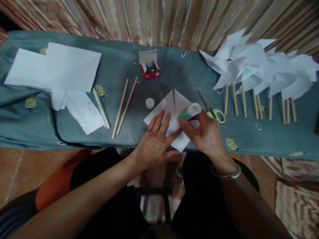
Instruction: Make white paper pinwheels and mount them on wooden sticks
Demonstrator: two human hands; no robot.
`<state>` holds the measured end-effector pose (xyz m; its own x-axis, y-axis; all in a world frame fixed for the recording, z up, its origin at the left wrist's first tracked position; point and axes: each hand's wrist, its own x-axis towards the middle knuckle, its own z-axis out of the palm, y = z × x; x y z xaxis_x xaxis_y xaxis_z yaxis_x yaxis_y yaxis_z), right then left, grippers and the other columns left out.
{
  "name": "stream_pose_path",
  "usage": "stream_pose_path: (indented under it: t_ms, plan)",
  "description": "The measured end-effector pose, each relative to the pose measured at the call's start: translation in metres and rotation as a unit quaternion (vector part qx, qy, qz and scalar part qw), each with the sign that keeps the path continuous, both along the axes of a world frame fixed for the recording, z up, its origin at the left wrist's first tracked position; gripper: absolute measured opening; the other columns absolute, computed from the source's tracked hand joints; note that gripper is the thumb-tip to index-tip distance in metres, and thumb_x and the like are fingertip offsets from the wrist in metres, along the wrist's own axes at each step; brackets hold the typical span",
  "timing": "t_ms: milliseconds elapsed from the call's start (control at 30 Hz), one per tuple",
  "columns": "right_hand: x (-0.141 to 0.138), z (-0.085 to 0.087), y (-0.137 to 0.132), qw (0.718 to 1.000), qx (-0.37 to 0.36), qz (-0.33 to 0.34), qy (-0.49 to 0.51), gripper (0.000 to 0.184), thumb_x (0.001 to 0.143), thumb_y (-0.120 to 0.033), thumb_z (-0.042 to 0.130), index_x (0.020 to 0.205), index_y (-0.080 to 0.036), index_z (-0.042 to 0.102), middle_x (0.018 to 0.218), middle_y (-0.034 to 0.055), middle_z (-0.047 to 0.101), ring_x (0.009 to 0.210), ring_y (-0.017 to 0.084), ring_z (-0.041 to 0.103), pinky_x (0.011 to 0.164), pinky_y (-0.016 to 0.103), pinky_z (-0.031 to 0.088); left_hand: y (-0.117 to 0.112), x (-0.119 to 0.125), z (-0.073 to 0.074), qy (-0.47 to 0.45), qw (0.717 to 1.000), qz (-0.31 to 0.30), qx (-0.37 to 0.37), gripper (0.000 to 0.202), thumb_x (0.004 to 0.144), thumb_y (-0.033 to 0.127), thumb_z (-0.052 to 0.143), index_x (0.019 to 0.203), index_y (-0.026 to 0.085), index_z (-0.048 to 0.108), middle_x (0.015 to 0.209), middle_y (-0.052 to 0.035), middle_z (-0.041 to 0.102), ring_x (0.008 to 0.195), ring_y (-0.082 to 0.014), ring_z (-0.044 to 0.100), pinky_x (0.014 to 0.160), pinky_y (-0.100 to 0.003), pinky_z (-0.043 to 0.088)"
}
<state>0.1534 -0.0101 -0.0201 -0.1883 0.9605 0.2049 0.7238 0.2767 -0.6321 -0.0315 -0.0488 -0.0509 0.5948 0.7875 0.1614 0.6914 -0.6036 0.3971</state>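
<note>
A white square of paper (174, 109) with cut corners lies on the teal cloth near the front edge. My left hand (156, 139) lies flat on its lower left part, fingers stretched out. My right hand (204, 131) is closed round a glue stick (189, 112) with a green label, held tilted over the right side of the paper. The glue stick's white cap (150, 103) stands on the cloth just left of the paper.
Two wooden sticks (124, 107) lie left of the cap. Scissors (211, 109) lie to the right. Several finished paper pinwheels (259, 69) rest at the right. A red box of pins (150, 68) is at the back; white sheets (57, 68) and a rolled paper (101, 107) at the left.
</note>
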Motion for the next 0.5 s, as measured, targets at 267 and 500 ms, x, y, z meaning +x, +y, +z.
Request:
stream_pose_path:
  t_ms: [267, 500]
  plan:
    - [0.0033, -0.0024, 0.0025, 1.000, 0.000, -0.011, -0.001, 0.022, 0.085, -0.041, 0.063, 0.093, -0.021, 0.062, 0.084, 0.0048, 0.069, 0.075, 0.022, 0.066, 0.069, 0.036, 0.052, 0.0000, -0.0006, -0.0004, 0.000, 1.000, -0.006, 0.005, 0.073, 0.085, 0.065, 0.051, 0.144, 0.023, 0.042, 0.160, -0.0192, 0.021, 0.147, -0.0458, 0.014, 0.113, -0.065, 0.024]
    - [0.0029, -0.0077, 0.0059, 1.000, 0.015, -0.023, 0.000, 0.023, 0.085, -0.043, 0.061, 0.092, -0.021, 0.061, 0.083, 0.0051, 0.069, 0.075, 0.022, 0.066, 0.067, 0.036, 0.052, -0.0003, -0.0004, -0.0008, 0.006, 1.000, -0.004, 0.005, 0.075, 0.083, 0.063, 0.057, 0.145, 0.022, 0.042, 0.162, -0.0186, 0.017, 0.148, -0.0452, 0.012, 0.114, -0.065, 0.024]
